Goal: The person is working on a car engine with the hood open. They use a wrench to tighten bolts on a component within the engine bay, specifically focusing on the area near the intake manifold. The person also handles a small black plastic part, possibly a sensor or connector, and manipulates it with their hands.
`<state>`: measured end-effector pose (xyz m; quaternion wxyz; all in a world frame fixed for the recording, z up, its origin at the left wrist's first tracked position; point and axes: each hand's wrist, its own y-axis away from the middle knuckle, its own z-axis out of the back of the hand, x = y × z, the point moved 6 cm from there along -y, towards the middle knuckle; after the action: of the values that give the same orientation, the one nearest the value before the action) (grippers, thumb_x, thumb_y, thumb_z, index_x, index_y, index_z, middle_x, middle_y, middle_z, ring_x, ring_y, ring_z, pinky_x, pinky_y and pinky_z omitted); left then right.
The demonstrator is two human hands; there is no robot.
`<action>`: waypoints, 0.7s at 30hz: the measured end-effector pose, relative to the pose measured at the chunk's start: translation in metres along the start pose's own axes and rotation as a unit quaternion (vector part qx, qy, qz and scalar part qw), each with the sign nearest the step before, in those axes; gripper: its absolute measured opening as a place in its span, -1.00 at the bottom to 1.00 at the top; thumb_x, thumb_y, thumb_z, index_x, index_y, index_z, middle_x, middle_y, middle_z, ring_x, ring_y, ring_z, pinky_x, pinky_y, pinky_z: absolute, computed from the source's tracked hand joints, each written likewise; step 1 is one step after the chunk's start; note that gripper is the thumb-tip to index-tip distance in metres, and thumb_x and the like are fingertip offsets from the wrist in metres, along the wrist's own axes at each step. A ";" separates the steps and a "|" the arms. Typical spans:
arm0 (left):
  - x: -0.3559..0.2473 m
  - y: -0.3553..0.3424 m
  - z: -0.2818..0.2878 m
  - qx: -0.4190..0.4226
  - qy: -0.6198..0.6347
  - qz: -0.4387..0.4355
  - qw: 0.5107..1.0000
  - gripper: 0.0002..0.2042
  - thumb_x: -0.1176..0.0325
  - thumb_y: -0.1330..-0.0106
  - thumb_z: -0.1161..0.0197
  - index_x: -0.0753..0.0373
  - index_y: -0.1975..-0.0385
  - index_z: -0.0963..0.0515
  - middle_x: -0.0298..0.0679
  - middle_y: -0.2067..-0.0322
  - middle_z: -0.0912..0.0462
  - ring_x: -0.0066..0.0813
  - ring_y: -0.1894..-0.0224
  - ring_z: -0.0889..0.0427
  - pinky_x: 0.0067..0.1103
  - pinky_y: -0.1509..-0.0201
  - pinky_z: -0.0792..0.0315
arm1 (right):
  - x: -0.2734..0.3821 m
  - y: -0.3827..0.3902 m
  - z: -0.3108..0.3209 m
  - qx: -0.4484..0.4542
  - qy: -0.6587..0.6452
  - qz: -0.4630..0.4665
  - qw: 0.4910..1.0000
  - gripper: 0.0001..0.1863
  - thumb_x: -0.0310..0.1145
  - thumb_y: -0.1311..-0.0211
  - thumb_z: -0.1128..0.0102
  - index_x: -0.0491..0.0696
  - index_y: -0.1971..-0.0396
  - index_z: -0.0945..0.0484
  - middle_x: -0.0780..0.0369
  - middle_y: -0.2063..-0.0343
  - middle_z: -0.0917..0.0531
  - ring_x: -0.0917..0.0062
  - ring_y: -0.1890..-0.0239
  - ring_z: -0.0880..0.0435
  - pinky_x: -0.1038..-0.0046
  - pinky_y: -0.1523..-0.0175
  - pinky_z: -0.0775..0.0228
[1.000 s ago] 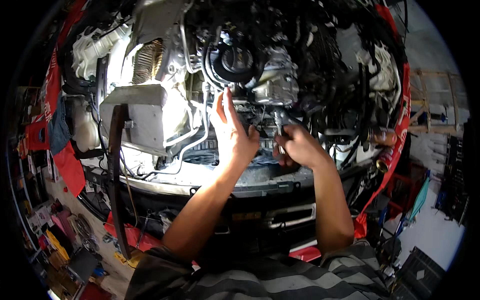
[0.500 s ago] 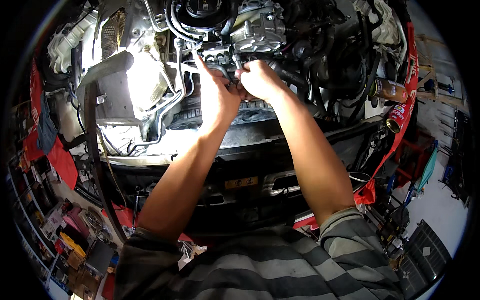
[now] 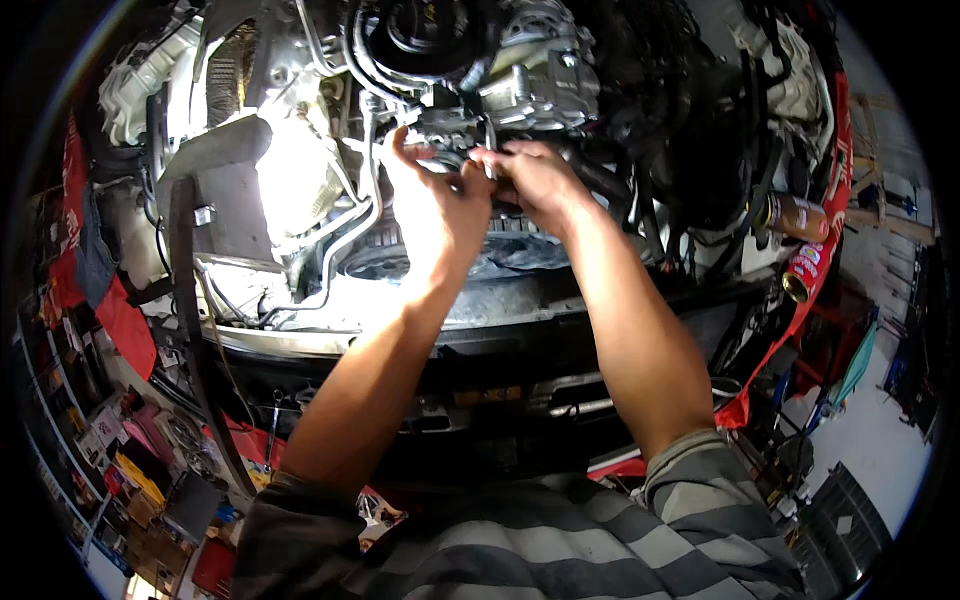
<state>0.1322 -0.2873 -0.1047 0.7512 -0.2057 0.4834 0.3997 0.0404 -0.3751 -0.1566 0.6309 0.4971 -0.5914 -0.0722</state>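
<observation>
In the engine bay, my left hand point(image 3: 440, 210) reaches up below the round black pulley-like part point(image 3: 420, 35), index finger extended among hoses and fittings, thumb bent toward the other hand. It looks open, though its fingertips are partly hidden. My right hand point(image 3: 545, 190) is closed around a slim metal tool point(image 3: 490, 140), upright beneath the silver engine housing point(image 3: 540, 90). The two hands nearly touch; what lies between their fingers is hard to make out.
A sheet-metal shield point(image 3: 210, 200) and upright dark bar point(image 3: 185, 300) sit left. Two spray cans point(image 3: 800, 220) lie right by red covers point(image 3: 840, 170). The front beam point(image 3: 480, 315) crosses below my hands. Cluttered shelves point(image 3: 60, 450) stand at lower left.
My right hand has moved up and inward with the tool, close to my left hand, whose index finger has shifted left. The engine bay sits higher in the picture than a second ago.
</observation>
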 end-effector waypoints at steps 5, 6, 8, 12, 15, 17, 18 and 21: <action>-0.031 -0.001 0.008 -0.047 -0.059 -0.090 0.993 -0.23 0.43 -0.04 -0.23 0.34 -0.24 0.07 0.14 0.06 -0.32 -0.32 0.43 -0.53 -0.44 0.29 -0.46 | 0.009 -0.002 0.002 -0.054 0.175 0.096 0.978 -0.79 -0.36 -0.14 -0.14 -0.23 0.47 -0.54 0.24 0.59 -0.58 0.65 0.61 -0.47 0.57 0.54 -0.31; -0.030 -0.004 0.010 -0.054 -0.050 -0.097 0.993 -0.24 0.43 -0.03 -0.23 0.33 -0.24 0.05 0.12 0.04 -0.31 -0.30 0.39 -0.51 -0.44 0.28 -0.46 | 0.011 -0.001 -0.001 -0.048 0.177 0.098 0.978 -0.79 -0.36 -0.14 -0.14 -0.23 0.47 -0.54 0.24 0.59 -0.58 0.65 0.61 -0.47 0.57 0.54 -0.31; -0.022 -0.006 0.010 -0.017 -0.017 -0.055 0.998 -0.24 0.45 -0.02 -0.23 0.31 -0.24 0.03 0.05 0.03 -0.31 -0.20 0.24 -0.47 -0.41 0.21 -0.44 | 0.004 0.000 -0.006 -0.026 0.043 0.016 0.999 -0.85 -0.38 -0.17 -0.13 -0.16 0.41 -0.52 0.28 0.54 -0.57 0.66 0.56 -0.48 0.61 0.44 -0.32; -0.029 -0.013 0.017 -0.072 -0.057 -0.113 0.989 -0.41 0.42 -0.02 -0.25 0.31 -0.09 -0.20 -0.04 0.13 -0.37 -0.18 0.14 -0.39 -0.37 0.08 -0.32 | 0.006 0.001 -0.001 0.068 -0.027 -0.039 0.997 -0.89 -0.40 -0.19 -0.09 -0.12 0.34 -0.50 0.29 0.41 -0.58 0.63 0.43 -0.52 0.67 0.31 -0.34; -0.025 -0.016 0.020 -0.083 0.010 -0.083 0.993 -0.51 0.40 0.00 -0.28 0.30 0.03 -0.29 -0.08 0.20 -0.37 -0.22 0.20 -0.39 -0.38 0.10 -0.29 | 0.004 -0.007 0.000 0.077 0.037 -0.006 0.996 -0.91 -0.42 -0.18 -0.10 -0.10 0.35 -0.51 0.29 0.43 -0.58 0.64 0.44 -0.53 0.67 0.30 -0.35; -0.020 -0.017 0.019 -0.058 0.024 -0.077 0.995 -0.50 0.37 0.00 -0.33 0.27 0.04 -0.30 -0.16 0.28 -0.38 -0.39 0.34 -0.34 -0.48 0.26 -0.30 | 0.003 -0.007 -0.002 0.050 0.064 0.000 0.997 -0.92 -0.42 -0.16 -0.11 -0.10 0.37 -0.51 0.28 0.49 -0.59 0.64 0.49 -0.53 0.64 0.35 -0.38; -0.022 -0.016 0.020 -0.070 0.024 -0.083 0.994 -0.51 0.37 0.01 -0.33 0.28 0.06 -0.31 -0.18 0.30 -0.37 -0.40 0.33 -0.36 -0.48 0.29 -0.30 | 0.007 -0.006 -0.001 0.019 0.110 0.023 0.993 -0.91 -0.41 -0.16 -0.11 -0.11 0.39 -0.50 0.28 0.52 -0.59 0.63 0.52 -0.54 0.62 0.39 -0.38; -0.024 -0.018 0.021 -0.076 0.001 -0.111 0.991 -0.50 0.38 0.03 -0.34 0.28 0.06 -0.31 -0.19 0.27 -0.36 -0.42 0.29 -0.39 -0.54 0.34 -0.35 | 0.008 -0.006 0.000 -0.041 0.155 0.080 0.984 -0.86 -0.37 -0.16 -0.12 -0.14 0.46 -0.49 0.28 0.60 -0.58 0.62 0.59 -0.54 0.58 0.50 -0.37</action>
<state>0.1531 -0.2925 -0.0754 0.7728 -0.3149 0.4262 0.3492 0.0451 -0.3833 -0.1555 0.7382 0.4270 -0.5213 0.0322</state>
